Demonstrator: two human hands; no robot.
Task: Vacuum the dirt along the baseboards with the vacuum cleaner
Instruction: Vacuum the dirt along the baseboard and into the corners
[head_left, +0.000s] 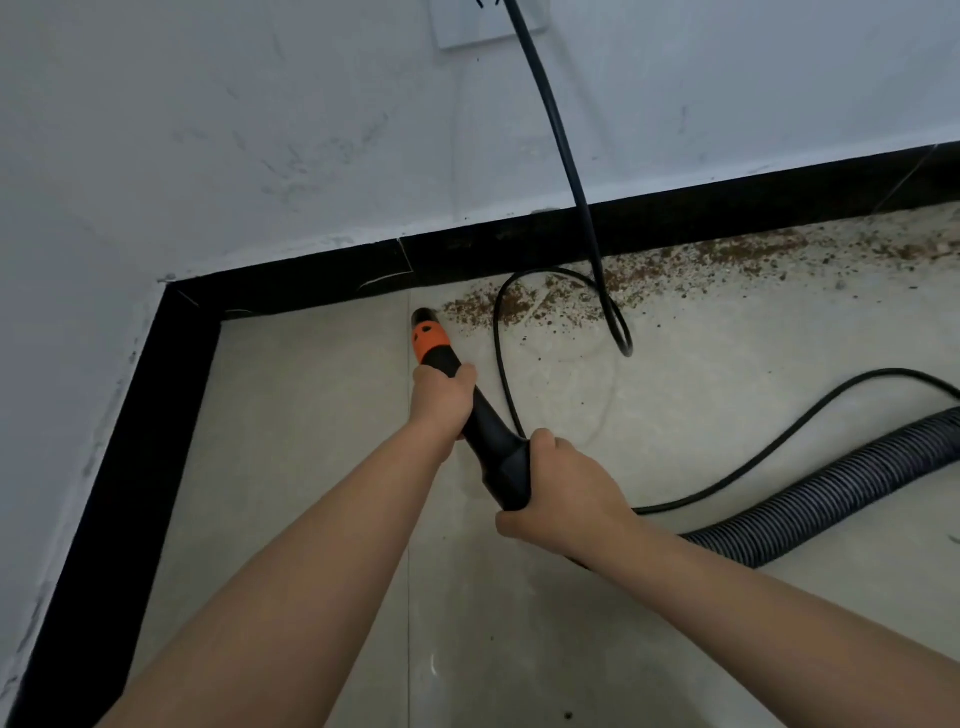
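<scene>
Right hand (558, 491): grips rear of black orange-banded vacuum nozzle (457, 395), centre frame.
Left hand (441, 397): grips nozzle further forward.
Tip: sweep right, low, through brown dirt (649, 270); avoid black cord (550, 291).

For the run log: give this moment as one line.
left hand and right hand grip nozzle | tip at dirt by baseboard | cord crosses dirt

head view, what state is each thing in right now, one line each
nozzle: gripped by both hands, tip low by the baseboard, at the left end of the dirt
left hand: gripping the nozzle near its orange collar
right hand: gripping the nozzle's rear end
dirt: still strewn along the baseboard
cord: hanging down the wall, looped on the floor
hose: lying on the floor
</scene>
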